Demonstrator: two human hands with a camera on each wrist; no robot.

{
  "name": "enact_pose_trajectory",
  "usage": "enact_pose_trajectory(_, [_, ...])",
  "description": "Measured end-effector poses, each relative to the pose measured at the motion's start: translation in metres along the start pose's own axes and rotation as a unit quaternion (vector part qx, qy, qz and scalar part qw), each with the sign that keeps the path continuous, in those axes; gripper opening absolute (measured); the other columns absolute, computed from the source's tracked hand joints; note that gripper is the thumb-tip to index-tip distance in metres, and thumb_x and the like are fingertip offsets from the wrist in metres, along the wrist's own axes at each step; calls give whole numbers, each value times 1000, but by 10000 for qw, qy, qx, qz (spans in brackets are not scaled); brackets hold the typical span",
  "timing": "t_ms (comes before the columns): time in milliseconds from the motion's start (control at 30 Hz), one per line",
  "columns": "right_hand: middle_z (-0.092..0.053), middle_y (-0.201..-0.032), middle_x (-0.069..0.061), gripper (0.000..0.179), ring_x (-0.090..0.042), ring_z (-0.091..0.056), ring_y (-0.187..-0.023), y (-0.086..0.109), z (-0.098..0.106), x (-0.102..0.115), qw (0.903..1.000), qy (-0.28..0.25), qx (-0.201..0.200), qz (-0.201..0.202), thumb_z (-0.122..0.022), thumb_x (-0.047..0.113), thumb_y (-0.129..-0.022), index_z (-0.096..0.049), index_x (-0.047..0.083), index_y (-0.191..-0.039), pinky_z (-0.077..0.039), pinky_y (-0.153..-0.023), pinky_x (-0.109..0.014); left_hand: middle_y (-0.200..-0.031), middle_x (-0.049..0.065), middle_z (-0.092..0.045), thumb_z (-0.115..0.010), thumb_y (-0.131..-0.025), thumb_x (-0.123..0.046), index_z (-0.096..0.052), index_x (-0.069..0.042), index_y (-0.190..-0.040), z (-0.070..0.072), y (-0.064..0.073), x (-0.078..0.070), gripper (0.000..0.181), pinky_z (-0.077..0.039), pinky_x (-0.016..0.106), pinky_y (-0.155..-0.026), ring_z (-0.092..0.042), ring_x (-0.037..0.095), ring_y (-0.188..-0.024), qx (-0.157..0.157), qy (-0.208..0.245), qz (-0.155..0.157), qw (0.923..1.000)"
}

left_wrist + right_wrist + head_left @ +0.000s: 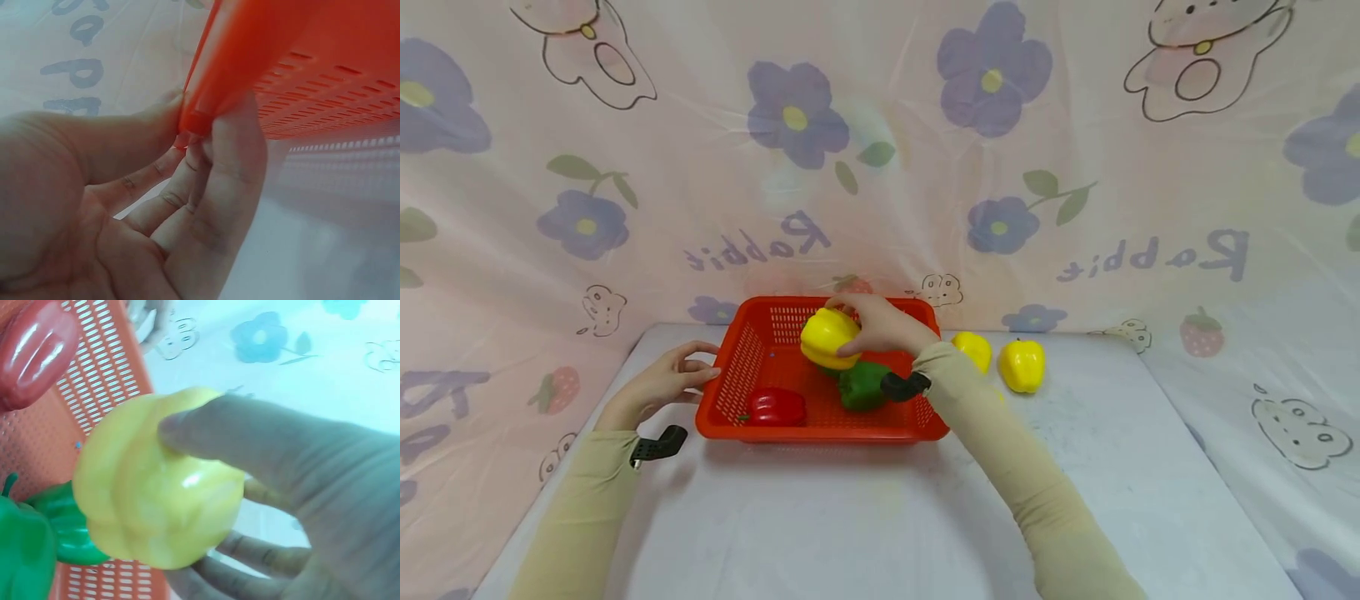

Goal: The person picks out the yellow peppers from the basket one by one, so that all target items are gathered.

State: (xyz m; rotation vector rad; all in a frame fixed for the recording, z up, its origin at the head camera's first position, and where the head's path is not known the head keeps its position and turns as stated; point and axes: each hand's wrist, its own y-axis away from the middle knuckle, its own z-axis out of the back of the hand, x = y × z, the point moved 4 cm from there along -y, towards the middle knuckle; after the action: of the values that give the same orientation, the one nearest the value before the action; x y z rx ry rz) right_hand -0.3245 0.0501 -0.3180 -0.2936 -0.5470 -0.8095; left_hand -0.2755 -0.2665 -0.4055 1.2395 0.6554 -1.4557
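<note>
My right hand (883, 325) grips a yellow bell pepper (829, 337) above the red plastic basket (820, 432); the right wrist view shows the thumb across the yellow bell pepper (156, 487) and the fingers round its far side. At the basket's left rim, my left hand (666, 379) pinches the edge between thumb and fingers, as the left wrist view shows the rim (219, 81) up close. Inside the basket lie a red bell pepper (777, 407) at the front left and a green bell pepper (862, 387). A second green bell pepper (65, 522) is partly hidden behind it.
Right of the basket, yellow bell peppers (1022, 366) stand on the white table (820, 517), one (973, 350) partly behind my right sleeve. A sliver of yellow shows at the sleeve's edge. A printed cloth (880, 200) hangs behind the table.
</note>
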Motion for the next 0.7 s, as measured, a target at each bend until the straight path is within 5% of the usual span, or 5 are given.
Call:
enact_pose_trajectory(467, [-54, -124, -8, 71, -24, -51, -109, 53, 30, -20, 9984, -16, -473, -321, -83, 21, -74, -48, 11, -136, -48, -90, -36, -105, 17, -62, -60, -96, -19, -30, 1, -139, 0, 0, 1, 56, -56, 40, -77, -66, 25, -87, -12, -25, -25, 10000])
enact_pose_trajectory(700, [-52, -125, -9, 74, -28, -51, -111, 73, 45, -35, 9957, -423, -638, -513, -84, 18, -74, -46, 10, -137, -49, -92, -43, -105, 18, -62, -60, -96, -18, -29, 1, -140, -1, 0, -1, 57, -56, 39, -76, -66, 23, -86, 30, 41, -72, 10000])
